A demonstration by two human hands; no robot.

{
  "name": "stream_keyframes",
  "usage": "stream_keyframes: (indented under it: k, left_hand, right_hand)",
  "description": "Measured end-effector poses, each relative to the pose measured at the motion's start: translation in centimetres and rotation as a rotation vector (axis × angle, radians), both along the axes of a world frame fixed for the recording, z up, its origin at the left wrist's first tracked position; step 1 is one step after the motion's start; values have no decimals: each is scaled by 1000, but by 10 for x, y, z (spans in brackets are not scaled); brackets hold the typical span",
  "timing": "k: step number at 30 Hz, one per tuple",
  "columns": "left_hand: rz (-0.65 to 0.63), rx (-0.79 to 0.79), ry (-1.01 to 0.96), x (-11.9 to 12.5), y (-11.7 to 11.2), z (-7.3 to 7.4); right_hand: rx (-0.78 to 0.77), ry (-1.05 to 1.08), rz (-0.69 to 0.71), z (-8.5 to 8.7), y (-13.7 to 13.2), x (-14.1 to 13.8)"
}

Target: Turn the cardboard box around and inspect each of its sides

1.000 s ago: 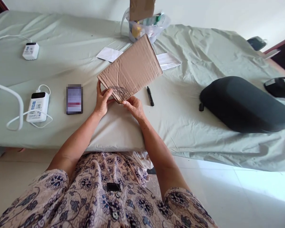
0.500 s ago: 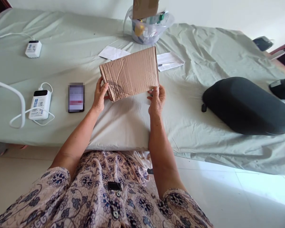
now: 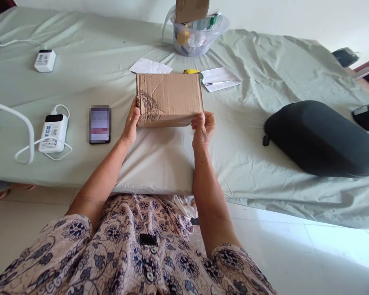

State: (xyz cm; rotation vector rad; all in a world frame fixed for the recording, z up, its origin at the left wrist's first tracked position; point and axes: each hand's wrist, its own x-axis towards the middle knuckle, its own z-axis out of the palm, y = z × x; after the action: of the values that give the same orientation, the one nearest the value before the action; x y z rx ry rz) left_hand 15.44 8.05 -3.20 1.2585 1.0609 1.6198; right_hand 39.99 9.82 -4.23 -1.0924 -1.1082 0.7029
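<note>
A brown cardboard box (image 3: 172, 94) with dark scribbles on its left side is between my two hands, its top and near side facing me. My left hand (image 3: 131, 122) grips its left end, thumb on the front corner. At the near right corner, my right hand (image 3: 203, 127) holds the box with the thumb on top; some fingers are hidden beneath. Just behind the box show a yellow tape measure (image 3: 191, 71), partly hidden, a white paper (image 3: 150, 66), and another paper (image 3: 226, 76) with a pen (image 3: 217, 83) on it.
A clear plastic basket (image 3: 192, 41) of mixed items stands at the back. On the left lie a phone (image 3: 100, 125), a white power bank (image 3: 53, 133) with cables, and another white device (image 3: 45, 60). A large black case (image 3: 322, 137) rests on the right beside a small black object (image 3: 266, 140).
The box has turned from a slant to nearly level and tipped, so its near side now shows. The yellow tape measure behind it has come into view. Both hands keep their hold.
</note>
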Motion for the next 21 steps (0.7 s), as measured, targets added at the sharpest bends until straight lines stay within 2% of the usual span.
stream_keyframes:
  k: [3, 11, 21]
  left_hand:
    - [-46, 5, -28, 0, -2, 3]
    - [25, -49, -172, 3, -1, 7]
    - [17, -131, -269, -4, 2, 8]
  right_hand:
    - [-1, -39, -22, -2, 1, 1]
    - [52, -117, 8, 2, 0, -2]
    - [57, -183, 54, 8, -8, -4]
